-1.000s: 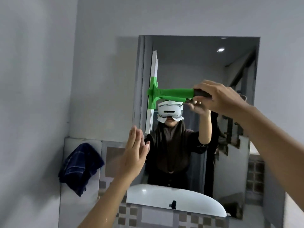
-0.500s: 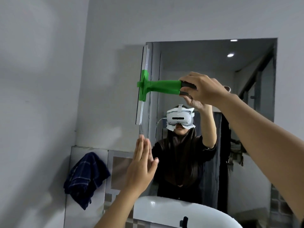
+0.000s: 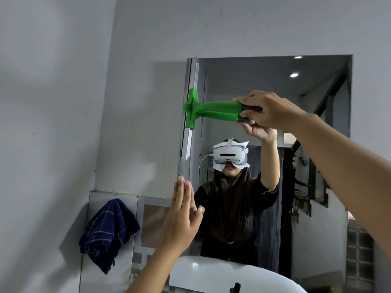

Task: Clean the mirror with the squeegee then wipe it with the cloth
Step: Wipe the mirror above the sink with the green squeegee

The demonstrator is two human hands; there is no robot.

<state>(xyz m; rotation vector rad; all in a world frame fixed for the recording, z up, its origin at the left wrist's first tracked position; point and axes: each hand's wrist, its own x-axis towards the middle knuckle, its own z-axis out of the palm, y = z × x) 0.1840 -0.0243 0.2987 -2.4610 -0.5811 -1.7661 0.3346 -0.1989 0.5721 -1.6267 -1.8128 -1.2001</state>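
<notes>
A rectangular mirror (image 3: 317,115) hangs on the grey wall. My right hand (image 3: 268,112) grips the black end of a green squeegee (image 3: 211,109). Its long pale blade stands vertical along the mirror's upper left edge. My left hand (image 3: 182,216) is raised flat, fingers together and upright, near the mirror's lower left edge; I cannot tell whether it touches the glass. A dark blue checked cloth (image 3: 108,231) hangs on the tiled wall to the lower left.
A white basin (image 3: 211,275) sits below the mirror, with a dark tap tip (image 3: 236,287) at the bottom edge. Patterned tiles (image 3: 146,216) cover the wall under the mirror. The mirror reflects a person with a white headset.
My right hand has moved the squeegee left and up, from inside the glass to the mirror's left edge. My left hand has stayed raised by the lower left edge.
</notes>
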